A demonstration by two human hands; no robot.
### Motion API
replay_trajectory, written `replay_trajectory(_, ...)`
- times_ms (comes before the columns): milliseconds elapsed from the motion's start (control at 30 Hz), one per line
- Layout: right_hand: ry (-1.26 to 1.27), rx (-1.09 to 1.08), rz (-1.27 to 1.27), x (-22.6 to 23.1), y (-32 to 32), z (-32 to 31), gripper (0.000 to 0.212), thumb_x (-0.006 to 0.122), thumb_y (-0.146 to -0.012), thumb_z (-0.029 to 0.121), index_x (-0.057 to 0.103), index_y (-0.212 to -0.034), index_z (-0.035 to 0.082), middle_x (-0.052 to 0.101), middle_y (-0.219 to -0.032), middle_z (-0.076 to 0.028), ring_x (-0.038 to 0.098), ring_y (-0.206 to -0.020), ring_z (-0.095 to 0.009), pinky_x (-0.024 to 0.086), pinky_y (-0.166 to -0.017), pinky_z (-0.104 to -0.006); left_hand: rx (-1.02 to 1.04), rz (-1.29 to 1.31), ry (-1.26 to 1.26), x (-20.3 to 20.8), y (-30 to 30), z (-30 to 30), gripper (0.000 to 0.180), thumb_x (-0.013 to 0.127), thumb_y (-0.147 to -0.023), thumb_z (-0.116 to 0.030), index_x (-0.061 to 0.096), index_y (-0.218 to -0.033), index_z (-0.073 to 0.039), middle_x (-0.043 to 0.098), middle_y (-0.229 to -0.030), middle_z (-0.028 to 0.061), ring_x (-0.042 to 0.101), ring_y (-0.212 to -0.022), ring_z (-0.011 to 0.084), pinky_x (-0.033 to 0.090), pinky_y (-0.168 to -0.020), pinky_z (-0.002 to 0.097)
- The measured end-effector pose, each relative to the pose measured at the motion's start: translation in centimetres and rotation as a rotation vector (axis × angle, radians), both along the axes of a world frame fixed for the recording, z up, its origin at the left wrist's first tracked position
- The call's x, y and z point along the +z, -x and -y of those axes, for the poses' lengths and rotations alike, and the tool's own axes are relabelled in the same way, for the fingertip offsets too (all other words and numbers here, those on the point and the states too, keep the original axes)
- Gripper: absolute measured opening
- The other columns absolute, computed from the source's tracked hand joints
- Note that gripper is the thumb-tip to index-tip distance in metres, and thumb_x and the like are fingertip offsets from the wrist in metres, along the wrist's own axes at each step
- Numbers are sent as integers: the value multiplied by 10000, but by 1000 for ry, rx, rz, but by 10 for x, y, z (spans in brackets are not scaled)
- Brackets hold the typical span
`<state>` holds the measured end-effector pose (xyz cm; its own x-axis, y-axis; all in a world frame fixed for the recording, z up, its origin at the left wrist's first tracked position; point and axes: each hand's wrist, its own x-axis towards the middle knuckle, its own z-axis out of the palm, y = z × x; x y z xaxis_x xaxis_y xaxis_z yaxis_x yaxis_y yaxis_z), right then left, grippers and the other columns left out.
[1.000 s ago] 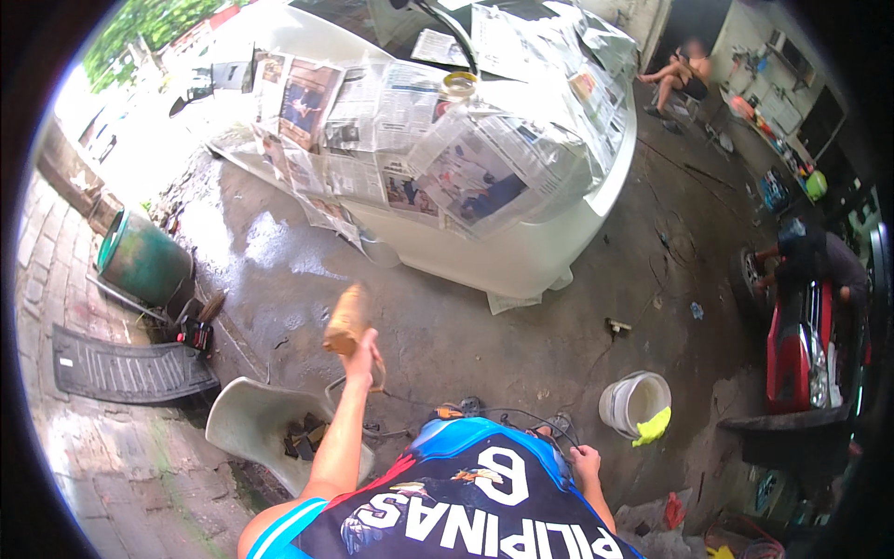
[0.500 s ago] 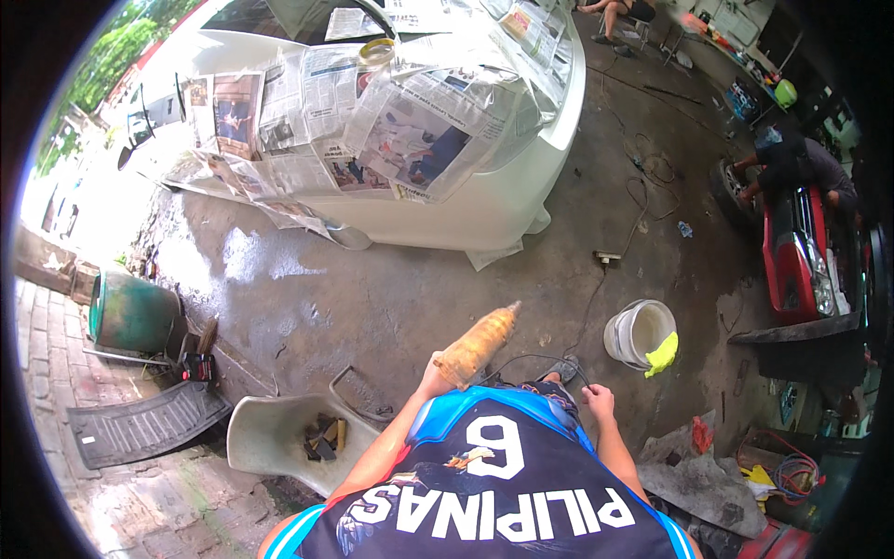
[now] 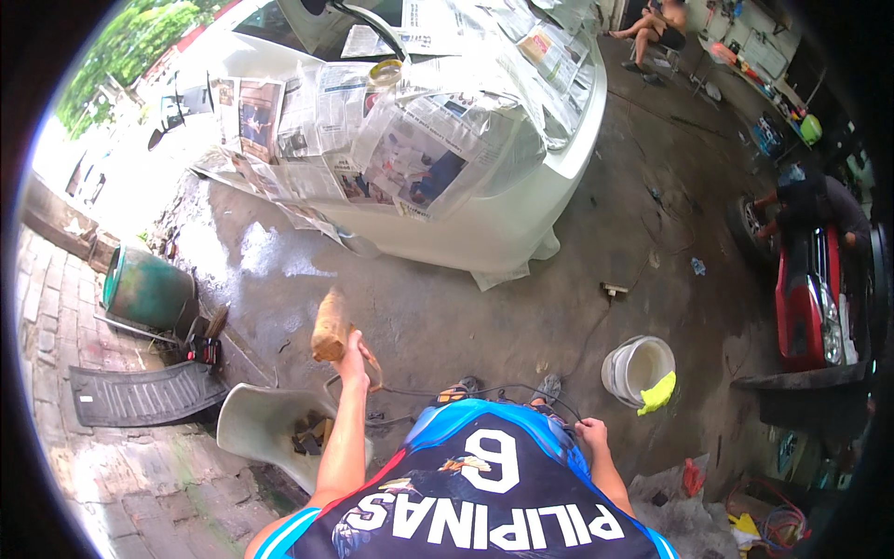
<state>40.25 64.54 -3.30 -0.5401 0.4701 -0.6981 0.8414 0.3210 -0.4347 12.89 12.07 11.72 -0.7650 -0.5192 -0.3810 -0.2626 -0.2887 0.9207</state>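
Our left hand is clamped on the handle of a tan, tapering corded hand tool, held out to the left above the concrete floor, its narrower end pointing away from us. Our right hand, near and to the right, has its fingers closed on a black cable that crosses in front of our black-and-blue jersey toward the tool; we cannot tell exactly where it joins. Near left, beside our left forearm, is a pale plastic chair with dark blocks lying in it. Farther left we see a ridged black mat and a green drum. Right of our right hand stands a white bucket with a yellow-green cloth over its rim, and beyond it a power strip lies on the floor. On the far side is a white car partly covered with newspaper sheets, a roll of tape resting on them. Far right, a co-worker bends beside a red car front, and another person sits farther off.
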Motion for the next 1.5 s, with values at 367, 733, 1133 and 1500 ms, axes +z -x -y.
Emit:
replay_trajectory(367,95,38,-117,-30,47,-95,207,682,-804,227,717,-897,46,705,-758,-86,675,-669,-166,525,-671,-324,-1085,-204,426,-20,-69,-202,265,705,-686,-54,669,-948,-42,687,-879,53,610,-748,117,513,-721,298)
replay_trajectory(733,-78,655,34,-51,80,-127,366,688,-762,282,695,-1068,82,698,-1006,-152,678,-892,-299,529,-786,-427,-30,83,89,34,-71,-150,135,720,-789,-117,599,-819,-65,555,-621,-16,509,-479,94,416,-441,251)
replay_trajectory(1133,-354,1058,-1629,324,530,124,169,643,-820,96,664,-987,80,657,-1030,-100,581,-1006,-316,460,-880,-397,63,151,-47,30,-153,-107,138,696,-778,-99,610,-873,-48,539,-607,-1,484,-448,111,393,-422,270)
replay_trajectory(1500,-790,1357,-1456,373,803,281,400,539,-896,242,572,-1247,53,622,-1204,-133,565,-1132,-320,422,-987,-412,-13,-47,99,-40,-211,-41,405,803,-724,-174,630,-1055,-18,687,-897,34,626,-806,142,512,-773,323)
